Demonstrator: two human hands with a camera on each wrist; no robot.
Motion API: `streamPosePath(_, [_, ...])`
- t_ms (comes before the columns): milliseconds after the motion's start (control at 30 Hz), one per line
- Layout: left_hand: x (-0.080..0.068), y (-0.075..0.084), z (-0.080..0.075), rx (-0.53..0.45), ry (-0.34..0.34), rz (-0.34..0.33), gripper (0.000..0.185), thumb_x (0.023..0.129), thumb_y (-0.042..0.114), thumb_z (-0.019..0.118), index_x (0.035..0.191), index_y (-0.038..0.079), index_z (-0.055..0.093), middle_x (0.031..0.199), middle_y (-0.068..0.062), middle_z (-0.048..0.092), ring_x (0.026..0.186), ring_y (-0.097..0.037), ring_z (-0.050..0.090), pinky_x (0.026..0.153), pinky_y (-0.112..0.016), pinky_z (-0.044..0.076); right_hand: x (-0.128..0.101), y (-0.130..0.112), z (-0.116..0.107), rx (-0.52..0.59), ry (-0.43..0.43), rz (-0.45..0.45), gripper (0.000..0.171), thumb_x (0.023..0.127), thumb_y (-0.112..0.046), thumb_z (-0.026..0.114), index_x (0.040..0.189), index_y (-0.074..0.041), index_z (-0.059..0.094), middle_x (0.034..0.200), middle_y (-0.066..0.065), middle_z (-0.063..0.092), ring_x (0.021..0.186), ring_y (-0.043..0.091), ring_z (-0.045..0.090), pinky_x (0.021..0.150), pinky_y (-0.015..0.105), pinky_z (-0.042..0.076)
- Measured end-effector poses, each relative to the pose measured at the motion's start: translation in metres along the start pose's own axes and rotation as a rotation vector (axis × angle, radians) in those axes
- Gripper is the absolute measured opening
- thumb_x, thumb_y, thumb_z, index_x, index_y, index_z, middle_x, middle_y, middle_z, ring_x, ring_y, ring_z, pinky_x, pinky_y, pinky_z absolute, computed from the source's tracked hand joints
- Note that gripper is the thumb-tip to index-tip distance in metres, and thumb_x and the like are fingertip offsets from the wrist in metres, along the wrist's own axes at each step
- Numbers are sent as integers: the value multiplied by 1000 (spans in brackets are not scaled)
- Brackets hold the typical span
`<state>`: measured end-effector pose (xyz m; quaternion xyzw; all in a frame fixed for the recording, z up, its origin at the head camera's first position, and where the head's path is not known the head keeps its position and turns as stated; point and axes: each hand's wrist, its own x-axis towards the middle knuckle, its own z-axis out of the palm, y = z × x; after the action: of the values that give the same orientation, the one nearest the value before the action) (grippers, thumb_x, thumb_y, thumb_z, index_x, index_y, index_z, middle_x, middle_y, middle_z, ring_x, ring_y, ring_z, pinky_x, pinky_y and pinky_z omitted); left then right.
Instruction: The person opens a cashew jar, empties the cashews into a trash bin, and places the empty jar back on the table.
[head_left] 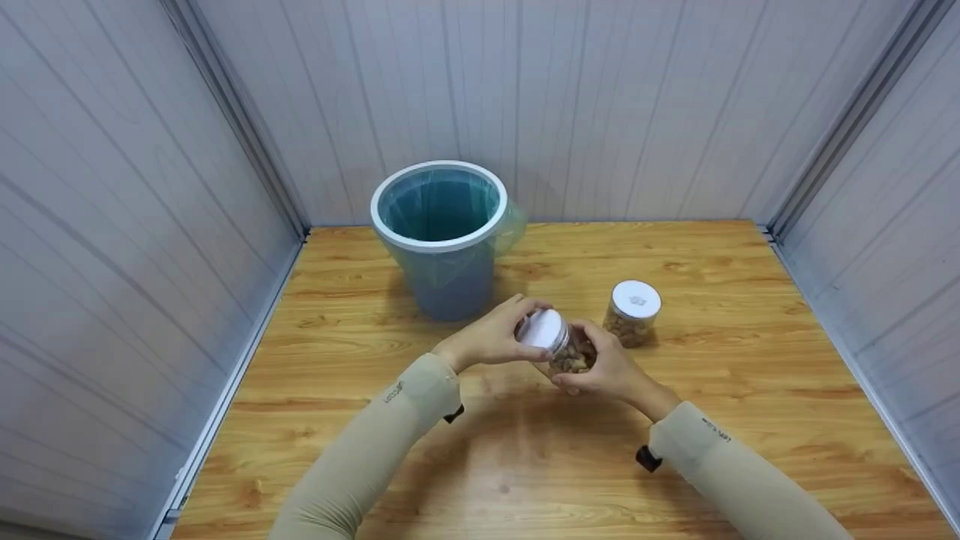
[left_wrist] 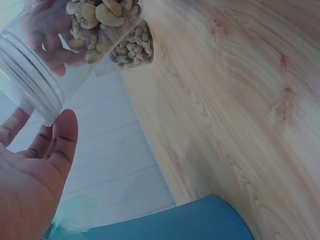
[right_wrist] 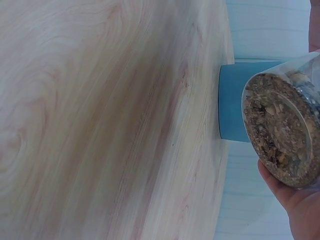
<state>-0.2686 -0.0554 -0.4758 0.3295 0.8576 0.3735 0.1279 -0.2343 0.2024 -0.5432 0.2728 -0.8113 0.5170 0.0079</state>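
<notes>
Holding a clear jar of cashews off the tabletop, we keep it tilted between both hands, its top leaning towards our left. Our left hand pinches the jar's white lid, thumb on the near side and fingers on the far side. Our right hand grips the body lower down, fingers and thumb curled round it. From the right wrist we see brown crumbs lying against the jar's base. Just beyond our right hand, a second jar of cashews stands upright on the wood-patterned surface, a white lid on it too. Beyond our left hand we have a blue bin, lined with a thin greenish bag and topped by a white rim. Pale panelled walls rise behind, and beige sleeves cover our forearms.
</notes>
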Motion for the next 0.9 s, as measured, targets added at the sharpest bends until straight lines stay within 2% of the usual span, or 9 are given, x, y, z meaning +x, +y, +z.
streamPosePath(167, [0,0,1,-10,-2,-41,74,92,49,81,152,16,52,139,-8,58,124,-20,58,106,-40,56,0,0,0,4,-11,-10,74,83,-14,96,145,1,57,136,19,69,123,30,70,102,32,60])
streamPosePath(467, [-2,-2,0,-61,40,-71,72,94,58,78,144,14,52,135,-6,63,120,-19,62,101,-38,60,-1,3,0,8,20,-19,75,80,-10,97,144,1,58,132,17,71,116,17,71,97,24,60])
streamPosePath(700, [-6,-9,-4,-54,60,-70,70,94,53,80,144,12,53,134,-8,62,120,-21,61,101,-38,59,-3,1,-2,-42,38,12,78,79,-15,98,144,2,59,127,17,72,112,24,71,95,31,61])
streamPosePath(900, [-12,-16,-8,-42,60,-102,72,94,52,80,146,12,52,137,-8,60,123,-22,59,105,-42,56,-2,2,-3,-65,55,19,77,78,-15,99,142,0,60,123,14,73,110,24,71,96,35,60])
